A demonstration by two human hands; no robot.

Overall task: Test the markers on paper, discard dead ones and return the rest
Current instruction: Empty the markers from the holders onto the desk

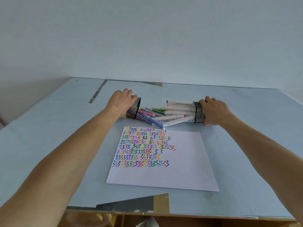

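Both hands reach forward across a pale blue table (49, 128), each wrapped around a black mesh cup lying on its side. Left hand (120, 102) curls over the top of the left cup (135, 108), fingers bent round its far side. Right hand (213, 112) grips the right cup (199, 112) the same way, fingers over the top and thumb down near the table. The two cup mouths face each other across the middle.

Between the cups lies a loose heap of markers. Thin coloured markers (147, 112), pink, green, blue and purple, spill from the left cup, some still partly inside it. Thick white markers (179, 110) fan out from the right cup, their ends still inside its mouth. The two piles overlap in the middle, and one blue-striped marker (155, 122) and one white marker (177, 121) reach nearly to the paper's far edge.

Nearer the person, a small stack of white paper (180, 161) lies flat between the forearms. Its left half is filled with rows of short squiggles in many colours; its right half is blank.

Behind the table stands a plain pale wall (147, 38). A dark sheet (131, 203) juts out at the table's near edge.
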